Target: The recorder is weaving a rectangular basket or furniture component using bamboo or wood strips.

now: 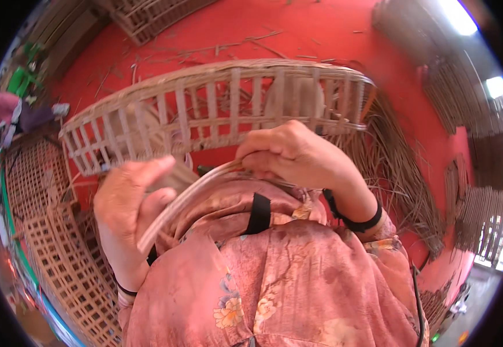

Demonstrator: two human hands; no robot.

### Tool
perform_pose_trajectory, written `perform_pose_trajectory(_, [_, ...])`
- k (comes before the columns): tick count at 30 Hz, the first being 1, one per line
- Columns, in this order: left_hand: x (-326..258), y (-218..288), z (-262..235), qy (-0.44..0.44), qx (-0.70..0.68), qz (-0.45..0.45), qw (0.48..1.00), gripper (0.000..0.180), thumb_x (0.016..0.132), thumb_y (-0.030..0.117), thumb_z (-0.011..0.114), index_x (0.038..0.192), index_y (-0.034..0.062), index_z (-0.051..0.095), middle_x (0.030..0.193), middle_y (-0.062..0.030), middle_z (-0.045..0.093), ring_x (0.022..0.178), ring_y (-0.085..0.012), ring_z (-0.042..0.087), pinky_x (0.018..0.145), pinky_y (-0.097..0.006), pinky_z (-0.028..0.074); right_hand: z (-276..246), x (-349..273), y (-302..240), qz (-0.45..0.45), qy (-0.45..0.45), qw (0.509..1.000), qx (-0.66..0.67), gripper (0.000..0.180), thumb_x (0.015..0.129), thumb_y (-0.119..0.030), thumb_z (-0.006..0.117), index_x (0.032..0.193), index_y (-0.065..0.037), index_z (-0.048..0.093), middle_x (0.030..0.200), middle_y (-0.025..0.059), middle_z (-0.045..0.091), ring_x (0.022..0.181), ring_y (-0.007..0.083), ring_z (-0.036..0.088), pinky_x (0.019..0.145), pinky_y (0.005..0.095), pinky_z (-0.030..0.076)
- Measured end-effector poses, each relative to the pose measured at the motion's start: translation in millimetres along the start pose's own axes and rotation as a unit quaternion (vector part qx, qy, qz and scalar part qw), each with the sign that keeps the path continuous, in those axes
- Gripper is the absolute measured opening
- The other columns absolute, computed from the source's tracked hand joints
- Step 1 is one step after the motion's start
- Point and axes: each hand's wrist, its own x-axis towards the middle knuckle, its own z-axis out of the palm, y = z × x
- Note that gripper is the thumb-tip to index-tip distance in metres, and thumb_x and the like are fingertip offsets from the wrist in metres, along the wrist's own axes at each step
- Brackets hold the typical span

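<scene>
A pale, flat split-cane strip [190, 192] bows across my lap. Its far end runs into my right hand [292, 151], whose fingers are closed round it. Beside the strip's nearer end is my left hand [125, 199], its thumb and fingers apart and slightly blurred; the strip passes next to the thumb. Just beyond both hands stands a long woven basket [235, 98] with upright slats and a thick wound rim. Part of its lower edge is hidden behind my hands.
Loose cane strips [404, 173] lie in a heap on the red floor [320, 29] at the right. Lattice baskets [60, 243] crowd the left side, and another slatted basket [150, 17] is at the far edge. Stacked woven panels [462, 95] stand at the right.
</scene>
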Motion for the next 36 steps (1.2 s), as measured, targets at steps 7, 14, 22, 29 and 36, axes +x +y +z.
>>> perform_pose_trajectory(7, [28,13,19,-0.067,-0.335,-0.133,0.930,0.031,0.094,0.019,0.062,0.120,0.0013,0.065,0.083,-0.0071,0.065,0.073,-0.0090,0.060,0.067,-0.024,0.047,-12,-48,13,0.010,0.124,0.986,-0.111,0.013,0.091,-0.005,0.063,0.103,-0.001,0.067,0.080,0.0130,0.068,0.072,0.0258,0.068,0.066,0.0347,0.053])
perform_pose_trajectory(14, [69,29,60,-0.157,-0.099,0.023,0.982,0.011,0.097,0.009,0.061,0.099,0.0007,0.069,0.077,-0.0105,0.064,0.062,-0.0209,0.063,0.058,-0.031,0.048,-24,-77,26,0.046,0.173,0.981,-0.074,0.014,0.090,-0.004,0.063,0.104,-0.001,0.067,0.081,0.0127,0.068,0.072,0.0246,0.068,0.066,0.0326,0.053])
perform_pose_trajectory(22, [123,52,124,-0.270,-0.219,-0.051,0.936,0.021,0.103,0.018,0.057,0.096,0.0006,0.067,0.071,-0.0020,0.060,0.061,-0.0067,0.056,0.056,-0.024,0.045,-25,-86,31,0.010,0.390,0.910,-0.142,0.011,0.090,-0.011,0.070,0.094,-0.001,0.070,0.083,0.0149,0.070,0.071,0.0260,0.070,0.063,0.0360,0.055])
perform_pose_trajectory(29, [146,63,171,-0.320,-0.227,-0.010,0.920,0.017,0.099,0.017,0.064,0.098,0.0000,0.067,0.078,-0.0015,0.060,0.071,-0.0072,0.055,0.063,-0.026,0.046,-86,-134,95,0.159,0.576,0.800,-0.054,0.019,0.094,-0.018,0.071,0.102,-0.001,0.076,0.067,-0.0017,0.061,0.060,0.0035,0.049,0.052,0.0231,0.040])
perform_pose_trajectory(36, [156,72,203,-0.250,-0.197,0.077,0.945,0.013,0.095,0.011,0.064,0.100,-0.0010,0.067,0.080,-0.0052,0.060,0.068,-0.0117,0.057,0.062,-0.028,0.046,-77,-133,108,0.212,0.556,0.799,-0.093,0.019,0.095,-0.018,0.070,0.100,-0.001,0.076,0.063,-0.0012,0.059,0.057,0.0035,0.048,0.050,0.0252,0.038])
